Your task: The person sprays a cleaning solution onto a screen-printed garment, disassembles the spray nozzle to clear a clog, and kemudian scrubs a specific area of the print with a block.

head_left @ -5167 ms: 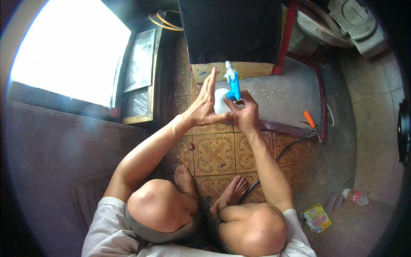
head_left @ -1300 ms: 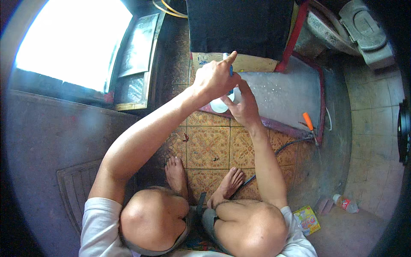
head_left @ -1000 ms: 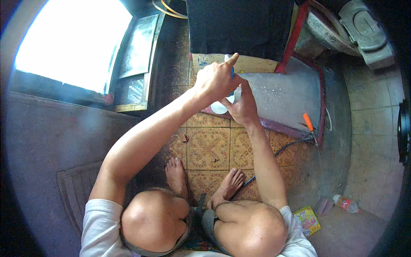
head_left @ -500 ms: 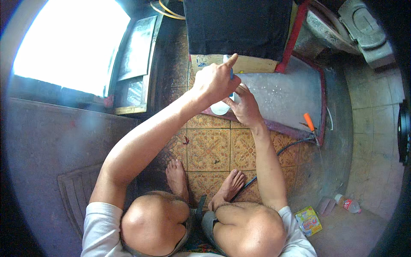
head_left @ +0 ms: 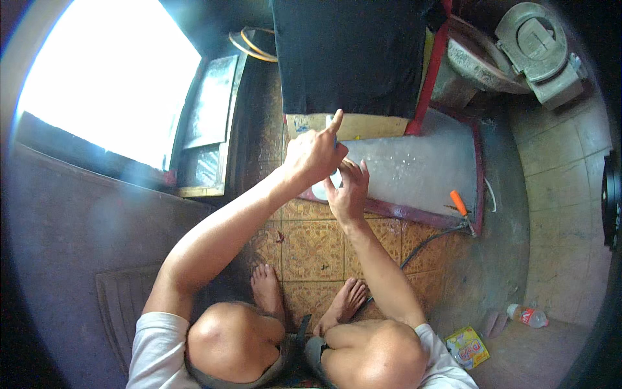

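Note:
Out in front of me, a white bottle [head_left: 319, 190] with a bit of blue near its top is mostly covered by my hands. My left hand [head_left: 315, 154] is closed around its upper part, with one finger pointing up and away. A white tip rises behind that fist. Just below and to the right, my right hand [head_left: 350, 198] has its thumb across the bottle's side, and white shows between thumb and fingers. Some of its fingers are raised, and the exact contact is partly hidden. Behind the hands, black cloth [head_left: 350, 58] hangs over a light board [head_left: 372, 126].
A wet grey panel with a purple-red rim [head_left: 421, 168] lies to the right, an orange-handled tool [head_left: 459, 203] at its corner. A hose [head_left: 424, 243] crosses the tiled floor [head_left: 311, 249]. Beyond are a toilet seat [head_left: 534, 42], a plastic bottle [head_left: 528, 316] and a yellow packet [head_left: 466, 348].
My view has tilted, so the surroundings sit lower in the picture. My right hand has shifted left along the bottle, and its fingers look more spread. My left hand keeps its grip.

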A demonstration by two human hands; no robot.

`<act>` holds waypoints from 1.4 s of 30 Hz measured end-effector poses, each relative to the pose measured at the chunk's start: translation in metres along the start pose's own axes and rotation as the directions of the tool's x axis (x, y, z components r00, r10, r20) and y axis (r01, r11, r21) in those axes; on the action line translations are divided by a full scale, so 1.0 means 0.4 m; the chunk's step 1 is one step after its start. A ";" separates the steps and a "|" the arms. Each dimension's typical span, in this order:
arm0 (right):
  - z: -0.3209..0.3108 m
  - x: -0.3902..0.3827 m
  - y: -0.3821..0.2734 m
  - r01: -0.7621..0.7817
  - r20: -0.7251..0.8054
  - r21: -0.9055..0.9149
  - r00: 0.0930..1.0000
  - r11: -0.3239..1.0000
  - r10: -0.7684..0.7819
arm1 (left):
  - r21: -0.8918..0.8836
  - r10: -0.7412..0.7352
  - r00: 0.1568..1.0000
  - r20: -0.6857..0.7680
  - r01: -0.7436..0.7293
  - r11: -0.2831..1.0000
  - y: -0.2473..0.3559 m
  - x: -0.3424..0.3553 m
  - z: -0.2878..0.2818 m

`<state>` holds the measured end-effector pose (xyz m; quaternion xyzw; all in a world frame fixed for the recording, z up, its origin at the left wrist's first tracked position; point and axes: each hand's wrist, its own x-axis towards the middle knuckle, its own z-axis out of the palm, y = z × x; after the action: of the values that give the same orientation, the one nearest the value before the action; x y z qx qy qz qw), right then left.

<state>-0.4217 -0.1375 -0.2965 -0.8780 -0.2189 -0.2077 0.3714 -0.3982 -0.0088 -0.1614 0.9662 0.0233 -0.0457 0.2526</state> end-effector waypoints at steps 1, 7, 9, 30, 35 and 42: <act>0.007 0.001 0.007 -0.015 0.018 0.036 1.000 0.999 0.014 | 0.005 0.067 0.998 -0.005 -0.067 0.998 -0.025 -0.001 0.001; -0.079 0.052 -0.021 -0.408 0.161 0.221 0.911 0.886 0.379 | -0.471 0.194 0.938 -0.287 -0.315 0.824 -0.197 -0.079 0.092; -0.111 0.061 -0.034 -0.300 0.069 0.393 0.952 0.869 0.297 | -0.115 0.470 0.805 -0.362 -0.539 0.834 -0.259 -0.099 0.158; -0.417 0.866 -0.112 -0.358 0.129 0.569 0.928 0.741 0.350 | -0.615 0.106 0.953 -0.283 -0.265 0.743 0.230 0.223 -0.114; -0.391 0.958 -0.056 -0.514 -0.004 0.327 0.839 0.793 0.545 | -0.638 0.078 0.961 -0.265 -0.235 0.733 0.264 0.327 -0.096; -0.341 1.096 0.076 -0.341 0.028 0.548 0.920 0.764 0.391 | -0.635 0.103 0.944 -0.313 -0.289 0.717 0.265 0.477 -0.080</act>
<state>-0.0744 -0.1571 0.0048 -0.7522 -0.0764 -0.0991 0.6469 -0.1987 -0.0813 -0.1013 0.8038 -0.0328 0.1179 0.5822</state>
